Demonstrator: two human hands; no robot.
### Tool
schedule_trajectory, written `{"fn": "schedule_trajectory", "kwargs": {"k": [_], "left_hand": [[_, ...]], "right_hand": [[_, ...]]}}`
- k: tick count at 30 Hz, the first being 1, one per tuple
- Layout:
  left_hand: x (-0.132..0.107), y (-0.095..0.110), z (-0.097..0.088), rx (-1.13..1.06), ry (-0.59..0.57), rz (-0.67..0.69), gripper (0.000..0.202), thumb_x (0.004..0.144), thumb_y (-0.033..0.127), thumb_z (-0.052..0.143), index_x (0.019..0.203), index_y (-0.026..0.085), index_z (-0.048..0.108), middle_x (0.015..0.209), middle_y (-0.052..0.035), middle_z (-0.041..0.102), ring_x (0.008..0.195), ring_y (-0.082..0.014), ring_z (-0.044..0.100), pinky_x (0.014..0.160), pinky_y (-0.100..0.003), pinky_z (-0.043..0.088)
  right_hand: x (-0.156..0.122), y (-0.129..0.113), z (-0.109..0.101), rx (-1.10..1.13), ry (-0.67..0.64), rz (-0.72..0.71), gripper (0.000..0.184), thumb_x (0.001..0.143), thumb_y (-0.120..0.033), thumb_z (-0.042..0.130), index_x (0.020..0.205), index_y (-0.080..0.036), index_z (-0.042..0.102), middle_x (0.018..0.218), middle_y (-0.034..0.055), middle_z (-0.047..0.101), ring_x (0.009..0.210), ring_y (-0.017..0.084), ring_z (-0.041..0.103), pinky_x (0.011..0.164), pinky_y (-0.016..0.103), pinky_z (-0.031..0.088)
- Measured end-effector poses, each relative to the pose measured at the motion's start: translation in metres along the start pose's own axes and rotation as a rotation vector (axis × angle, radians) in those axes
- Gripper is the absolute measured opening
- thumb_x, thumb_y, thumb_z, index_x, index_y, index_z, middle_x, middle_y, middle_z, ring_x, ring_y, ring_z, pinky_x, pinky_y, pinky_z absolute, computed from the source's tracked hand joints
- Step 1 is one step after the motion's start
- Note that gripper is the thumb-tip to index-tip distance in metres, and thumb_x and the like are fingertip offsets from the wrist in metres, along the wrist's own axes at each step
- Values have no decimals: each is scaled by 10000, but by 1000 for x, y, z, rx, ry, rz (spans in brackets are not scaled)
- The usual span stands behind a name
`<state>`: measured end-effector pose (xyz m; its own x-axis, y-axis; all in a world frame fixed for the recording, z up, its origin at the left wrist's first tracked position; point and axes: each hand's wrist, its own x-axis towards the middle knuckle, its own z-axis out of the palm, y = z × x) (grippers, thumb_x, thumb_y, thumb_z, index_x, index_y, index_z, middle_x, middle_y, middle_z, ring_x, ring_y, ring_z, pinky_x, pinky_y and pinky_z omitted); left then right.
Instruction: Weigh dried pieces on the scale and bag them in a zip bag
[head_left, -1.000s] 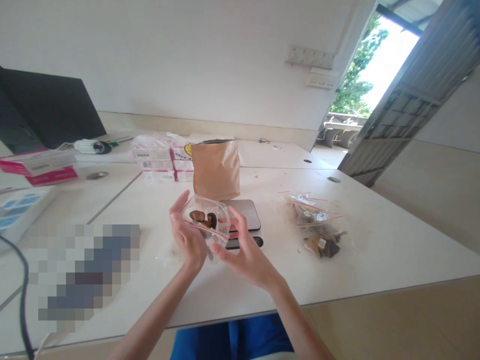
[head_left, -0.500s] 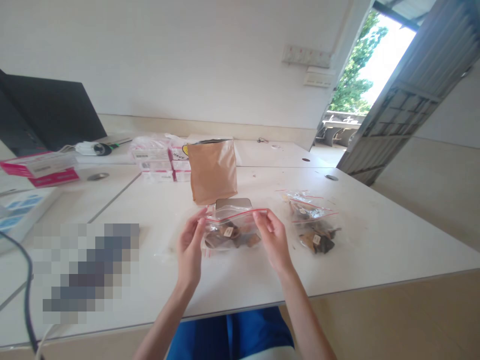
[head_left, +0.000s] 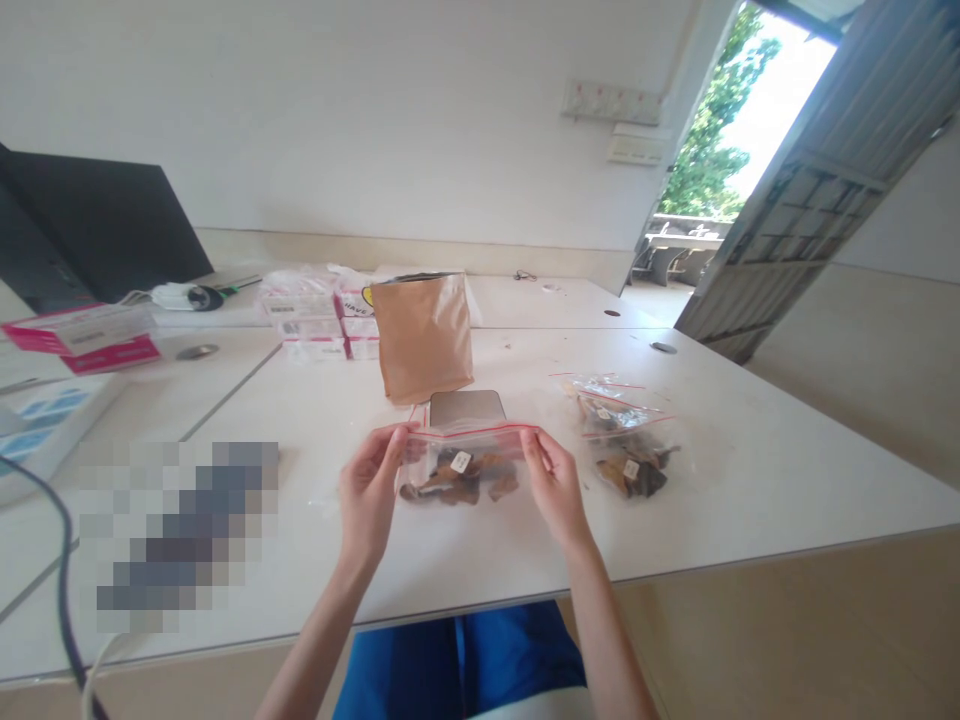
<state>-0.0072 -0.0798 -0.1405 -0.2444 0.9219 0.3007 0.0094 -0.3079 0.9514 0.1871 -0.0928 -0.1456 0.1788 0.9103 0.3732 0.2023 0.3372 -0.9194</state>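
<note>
A clear zip bag (head_left: 484,462) with a red seal strip is stretched between my two hands above the table. Inside it lie dark brown dried pieces and a small white packet (head_left: 460,462). My left hand (head_left: 373,480) pinches the bag's upper left corner. At the upper right corner, my right hand (head_left: 553,478) grips the same strip between thumb and fingers. Just behind the bag is a flat grey device (head_left: 468,406), partly hidden. Further back stands a brown paper bag (head_left: 424,340), its top open.
Filled zip bags (head_left: 632,470) lie to the right on the white table (head_left: 750,470). Stacked pink-and-white boxes (head_left: 311,328) stand behind on the left, near a black monitor (head_left: 112,230). A pixelated object (head_left: 187,530) and a cable (head_left: 64,560) are at the left.
My hands have moved slightly apart, pulling the zip bag's top straighter and flatter. The pieces inside are more spread out. The camera view has shifted a little.
</note>
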Motion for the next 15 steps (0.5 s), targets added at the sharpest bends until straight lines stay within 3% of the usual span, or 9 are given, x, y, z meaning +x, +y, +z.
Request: {"fn": "schedule_trajectory", "kwargs": {"k": [4, 8, 11, 15], "left_hand": [[-7, 8, 7, 152, -123, 56, 352, 834, 503, 573, 962, 206, 711, 808, -32, 712, 702, -152, 622, 598, -227, 457], [-7, 0, 6, 63, -41, 5, 356, 830, 506, 570, 900, 178, 692, 745, -26, 693, 619, -135, 588, 599, -237, 467], [-7, -11, 3, 21, -28, -30, 355, 821, 505, 585, 867, 167, 682, 726, -21, 678, 617, -127, 571, 603, -232, 461], [-10, -17, -1, 2, -72, -75, 415, 843, 528, 547, 1016, 176, 682, 817, -25, 694, 701, -127, 577, 681, -233, 457]], "right_hand": [[-7, 5, 4, 66, -28, 33, 382, 916, -504, 451, 973, -204, 681, 968, 65, 725, 930, 217, 657, 826, 300, 485], [-10, 11, 3, 84, 101, 88, 394, 894, -530, 472, 850, -200, 682, 857, 60, 735, 831, 215, 674, 772, 305, 509], [-10, 13, 5, 74, 87, 87, 387, 892, -526, 475, 831, -196, 668, 847, 60, 733, 809, 206, 670, 753, 298, 513], [-11, 14, 9, 58, 112, 77, 382, 887, -518, 482, 805, -188, 654, 840, 70, 729, 819, 209, 668, 770, 310, 514]]}}
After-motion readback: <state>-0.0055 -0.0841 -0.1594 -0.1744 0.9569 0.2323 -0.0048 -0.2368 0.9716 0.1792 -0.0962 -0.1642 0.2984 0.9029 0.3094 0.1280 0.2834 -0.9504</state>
